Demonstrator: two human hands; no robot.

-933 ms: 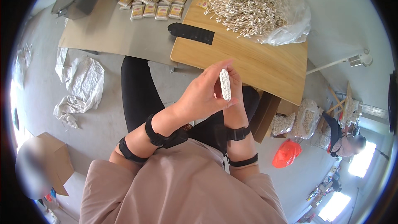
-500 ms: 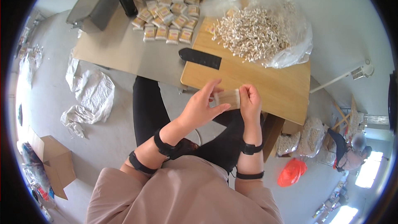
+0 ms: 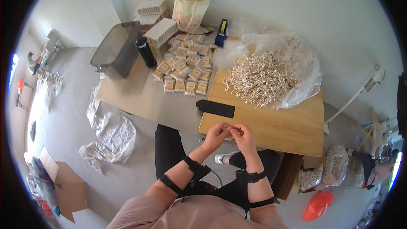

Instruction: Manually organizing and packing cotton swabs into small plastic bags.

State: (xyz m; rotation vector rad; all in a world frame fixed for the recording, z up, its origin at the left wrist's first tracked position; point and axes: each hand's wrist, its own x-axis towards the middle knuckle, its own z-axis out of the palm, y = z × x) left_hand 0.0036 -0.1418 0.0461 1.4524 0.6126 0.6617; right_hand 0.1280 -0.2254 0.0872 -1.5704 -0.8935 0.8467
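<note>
My left hand [image 3: 216,137] and my right hand [image 3: 244,139] meet just off the front edge of the wooden board, fingertips pressed together. Between them is a small pack of cotton swabs, now almost wholly hidden by the fingers. Beyond my hands, a black flat strip [image 3: 215,108] lies across the board's left edge. A large heap of loose cotton swabs [image 3: 263,78] spills from an open clear plastic bag [image 3: 311,80] on the board. Many filled swab packs [image 3: 180,68] are piled on the table to the left.
Behind the packs stand stacked white bundles [image 3: 161,33], a cream tote bag [image 3: 190,10] and a blue tape dispenser [image 3: 221,34]. A black bottle [image 3: 146,52] is beside a grey bin [image 3: 114,51]. A white sheet [image 3: 112,138] and cardboard box [image 3: 70,186] lie left; a red bag [image 3: 318,205] right.
The view has tilted up, showing more of the table's back. My left hand, earlier spread beside the pack, has closed in against my right hand, and the fingers now cover the pack.
</note>
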